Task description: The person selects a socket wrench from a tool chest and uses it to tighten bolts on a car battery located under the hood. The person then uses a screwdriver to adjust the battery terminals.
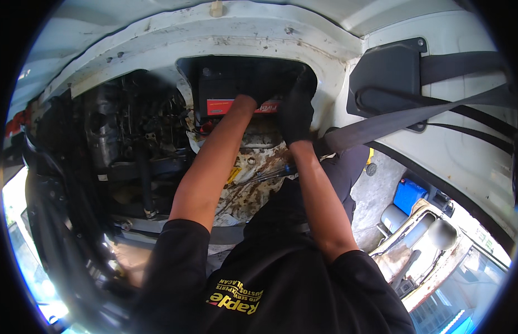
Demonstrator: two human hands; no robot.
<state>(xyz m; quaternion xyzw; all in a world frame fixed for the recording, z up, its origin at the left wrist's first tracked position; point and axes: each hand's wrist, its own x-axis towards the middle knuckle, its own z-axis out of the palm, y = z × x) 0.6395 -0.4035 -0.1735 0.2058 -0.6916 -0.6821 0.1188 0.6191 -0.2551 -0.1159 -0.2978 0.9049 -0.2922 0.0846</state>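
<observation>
1. Batt., a dark box w/ a red label low on its front, sat inside the opening in the white body panel, nr the opening's L edge; its R end was lost in shadow and behind the hands.
2. L hand, black glove, was at the batt.'s front, above the label; fingers merged w/ the dark, so couldn't tell if wide, narrow or gripping.
3. R hand, also gloved, reached up nr the opening's R edge, just beside the label's R end; its grip was hidden too, couldn't tell.
4. Pinch risk, my read: tight room btwn box and R edge could've trapped the R fingers if the box shifted.
5. Red wiring lay by the opening's lower L corner; poss. snag if the box dragged across it.
6. Below the opening's lower edge, a rusty ledge had a thin metal tool across its lower part; a forearm bump could've knocked it off, prob. toward the engine parts at L.
7. Grey seat belt slanted in from R, its end nr the R wrist; an elbow swing could've caught it.
</observation>
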